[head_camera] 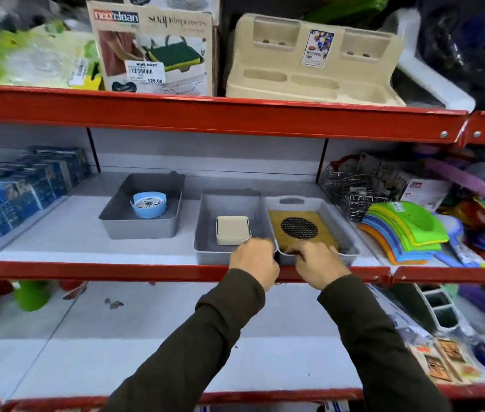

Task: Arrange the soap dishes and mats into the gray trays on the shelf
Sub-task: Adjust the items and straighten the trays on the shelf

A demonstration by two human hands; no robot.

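Three gray trays stand on the middle shelf. The left tray (122,215) holds a round blue soap dish (148,205). The middle tray (205,233) holds a cream square soap dish (232,230). The right tray (336,221) holds a yellow mat (277,218) with a black round mesh mat (299,228) on top. My left hand (254,261) grips the front right rim of the middle tray. My right hand (318,263) grips the front left rim of the right tray. Both sleeves are dark.
Blue packets (12,197) fill the shelf's left end. A wire basket (351,191) and a fan of coloured mats (405,233) sit right of the trays. Red shelf edge (116,270) runs in front. A beige stand (312,63) and a soap dispenser box (152,49) are above.
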